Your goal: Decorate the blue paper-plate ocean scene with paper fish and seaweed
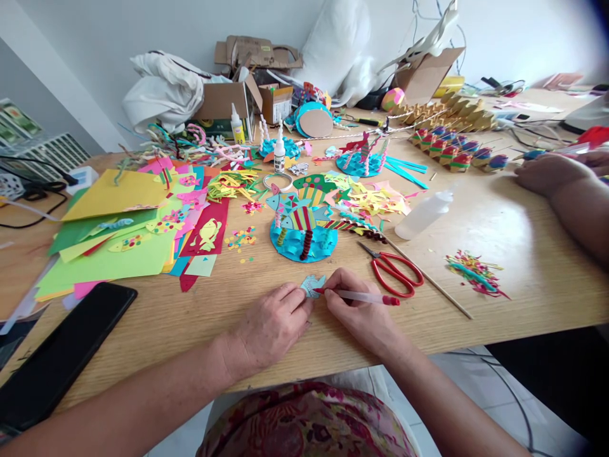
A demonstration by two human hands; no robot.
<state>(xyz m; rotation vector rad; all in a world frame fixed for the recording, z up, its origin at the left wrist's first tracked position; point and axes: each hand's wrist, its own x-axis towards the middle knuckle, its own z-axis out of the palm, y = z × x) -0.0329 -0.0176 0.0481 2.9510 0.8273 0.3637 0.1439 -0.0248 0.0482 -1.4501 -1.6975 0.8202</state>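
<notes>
A small light-blue paper cutout point(313, 285) lies flat on the wooden table, with dark marks on it. My left hand point(278, 320) rests on the table with its fingers together, pressing the cutout's left edge. Between the fingers of my right hand point(354, 311) is a pen with a clear barrel and red ends point(364, 296); its tip is at the cutout's right side. Just beyond my hands stands a round blue base point(304, 247) bearing paper fish point(304, 219) with stripes and spots. Red-handled scissors point(394, 273) lie to the right, beside a thin wooden stick point(428, 278).
Coloured paper sheets point(109, 254) and a black phone point(71, 349) lie left. A clear bottle point(423, 214) and scraps point(476, 273) are right. Glue bottles point(279, 152), another blue base point(361, 164) and boxes point(223, 108) stand behind. Another person's arm point(566, 190) rests at far right.
</notes>
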